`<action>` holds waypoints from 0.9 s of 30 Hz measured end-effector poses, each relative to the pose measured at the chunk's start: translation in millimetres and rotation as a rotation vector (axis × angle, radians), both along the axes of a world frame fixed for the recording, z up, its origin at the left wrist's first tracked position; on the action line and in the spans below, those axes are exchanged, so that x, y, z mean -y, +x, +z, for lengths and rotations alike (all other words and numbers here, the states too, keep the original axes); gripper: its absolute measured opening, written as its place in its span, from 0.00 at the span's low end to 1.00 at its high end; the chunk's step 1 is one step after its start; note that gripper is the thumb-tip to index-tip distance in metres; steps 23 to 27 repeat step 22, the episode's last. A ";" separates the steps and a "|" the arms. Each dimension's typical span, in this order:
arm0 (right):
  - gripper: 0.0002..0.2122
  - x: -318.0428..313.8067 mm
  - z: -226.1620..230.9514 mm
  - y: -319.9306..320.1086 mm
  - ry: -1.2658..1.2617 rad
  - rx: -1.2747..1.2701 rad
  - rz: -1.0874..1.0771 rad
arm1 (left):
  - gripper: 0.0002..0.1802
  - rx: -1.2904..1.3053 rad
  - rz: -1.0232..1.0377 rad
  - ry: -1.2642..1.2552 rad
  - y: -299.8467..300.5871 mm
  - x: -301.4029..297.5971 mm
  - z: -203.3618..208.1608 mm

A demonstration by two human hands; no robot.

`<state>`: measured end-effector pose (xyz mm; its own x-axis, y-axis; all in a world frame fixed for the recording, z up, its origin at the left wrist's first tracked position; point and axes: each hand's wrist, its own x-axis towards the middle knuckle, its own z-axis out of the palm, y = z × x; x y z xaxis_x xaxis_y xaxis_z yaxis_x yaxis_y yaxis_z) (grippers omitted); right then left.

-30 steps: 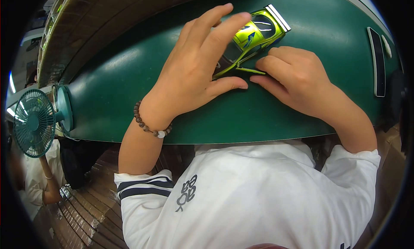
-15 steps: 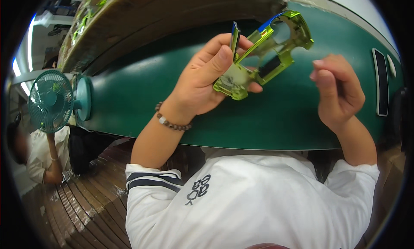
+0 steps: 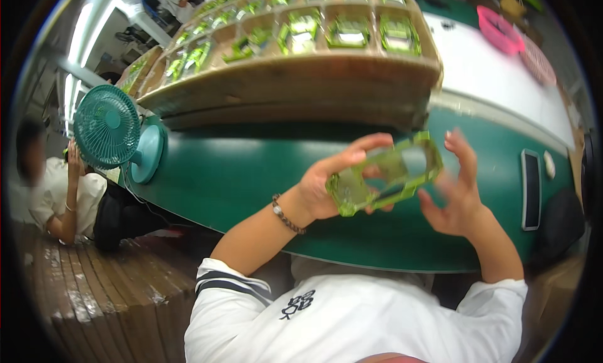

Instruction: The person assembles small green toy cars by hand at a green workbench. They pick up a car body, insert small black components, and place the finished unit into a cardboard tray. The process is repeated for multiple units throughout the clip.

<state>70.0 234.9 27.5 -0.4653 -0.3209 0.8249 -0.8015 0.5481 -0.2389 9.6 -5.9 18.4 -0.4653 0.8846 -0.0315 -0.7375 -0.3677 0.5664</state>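
My left hand (image 3: 319,182) is closed around one end of a shiny green plastic shell (image 3: 352,190), a hollow frame with several openings that resembles a toy car body. The thumb and fingers grip it from both sides, and some fingers show through and beneath it. The shell is held tilted above the green tabletop, its far end up to the right. At that end is my right hand (image 3: 461,203), its fingers spread and partly smeared by motion. It stands just beside the shell, with nothing seen in it.
A cardboard box (image 3: 301,74) divided into cells, with similar green shells, stands behind the green table (image 3: 251,193). At left is a teal fan (image 3: 108,121), with a person beyond. A dark flat device (image 3: 531,190) lies at right. Pink baskets (image 3: 500,28) sit farther back.
The view has lifted, bringing the box of shells into sight. The shell has been turned to lie more level, and my right hand has moved close to its end with its fingers spreading.
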 end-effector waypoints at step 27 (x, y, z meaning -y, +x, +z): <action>0.13 241.0 135.1 -181.3 0.352 0.028 0.015 | 0.16 0.336 0.726 -0.256 -58.8 61.7 -0.3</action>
